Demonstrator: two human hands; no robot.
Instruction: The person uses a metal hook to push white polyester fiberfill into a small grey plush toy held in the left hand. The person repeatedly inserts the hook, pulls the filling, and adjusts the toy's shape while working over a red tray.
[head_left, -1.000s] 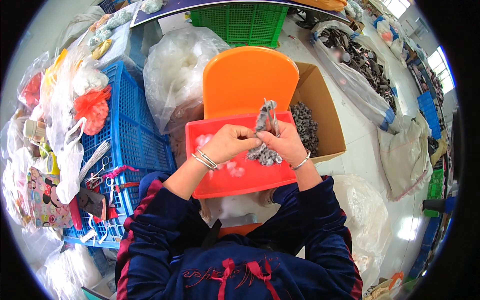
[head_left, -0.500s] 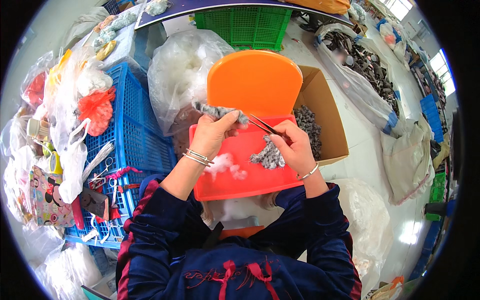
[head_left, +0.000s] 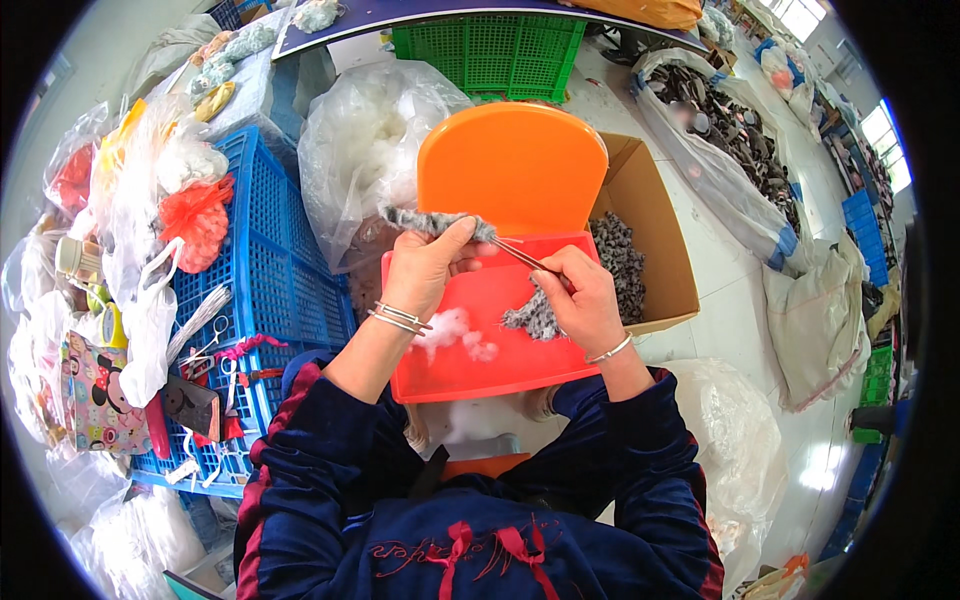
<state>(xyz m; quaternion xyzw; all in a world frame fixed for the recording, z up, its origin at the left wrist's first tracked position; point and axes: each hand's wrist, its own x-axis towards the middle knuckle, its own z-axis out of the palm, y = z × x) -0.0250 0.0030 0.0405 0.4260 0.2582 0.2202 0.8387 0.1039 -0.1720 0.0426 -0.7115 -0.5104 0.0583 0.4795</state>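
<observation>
Tweezers [head_left: 523,257] have reached the right end of the furry tube [head_left: 412,219] our left hand [head_left: 424,262] clasps, our right hand [head_left: 586,297] pinching them.

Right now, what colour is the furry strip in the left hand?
The furry strip is mottled light and dark grey; see head view.

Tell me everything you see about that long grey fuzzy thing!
The grey fuzzy thing is slim, furry and soft-looking, with darker patches. It's held crosswise near the far edge of the red tray, pinched in the left hand. Its right end meets the tweezers; whether their tips go inside, I can't tell.
</observation>
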